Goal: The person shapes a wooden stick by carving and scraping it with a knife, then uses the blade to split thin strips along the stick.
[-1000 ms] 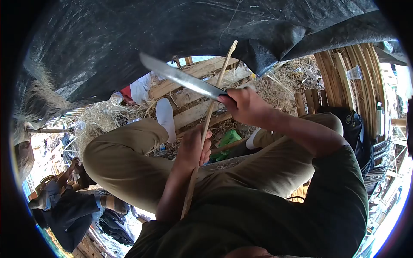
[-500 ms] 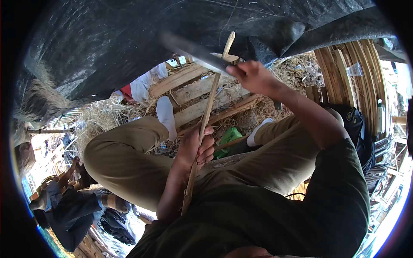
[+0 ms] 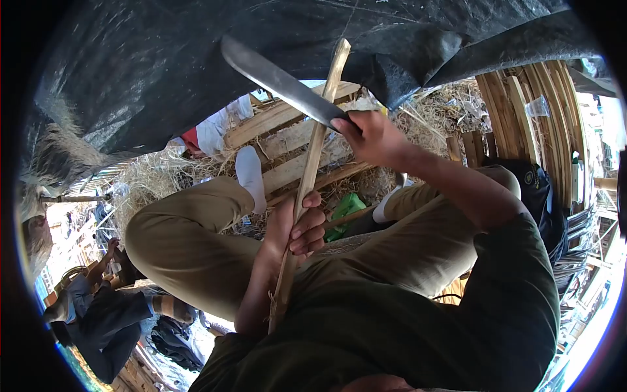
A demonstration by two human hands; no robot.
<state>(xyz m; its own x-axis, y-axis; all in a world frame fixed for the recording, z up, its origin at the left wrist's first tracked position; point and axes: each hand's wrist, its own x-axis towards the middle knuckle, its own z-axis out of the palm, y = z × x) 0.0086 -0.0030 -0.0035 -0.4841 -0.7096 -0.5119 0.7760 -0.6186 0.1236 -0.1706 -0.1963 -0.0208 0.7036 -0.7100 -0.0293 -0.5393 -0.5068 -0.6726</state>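
Note:
My left hand [image 3: 298,225] is closed round a long, rough wooden stick [image 3: 312,171], which slants up and slightly right from my chest. My right hand [image 3: 373,138] grips a machete [image 3: 277,80] by its handle, mostly covered by my fingers. The wide blade points up and left and crosses the upper part of the stick, well above my left hand. Whether the edge touches the wood I cannot tell.
Dark plastic sheeting [image 3: 163,72] hangs ahead. Wooden planks [image 3: 287,144] lie among straw and shavings [image 3: 153,179] by my feet. A green plastic bag [image 3: 347,208] is between my legs. Stacked boards [image 3: 555,108] stand at right; another person's legs [image 3: 111,326] show at lower left.
The machete blade, blurred before, is now sharp and sits slightly lower along the stick. My right hand has moved down a little. The stick has turned slightly and its top shifted left.

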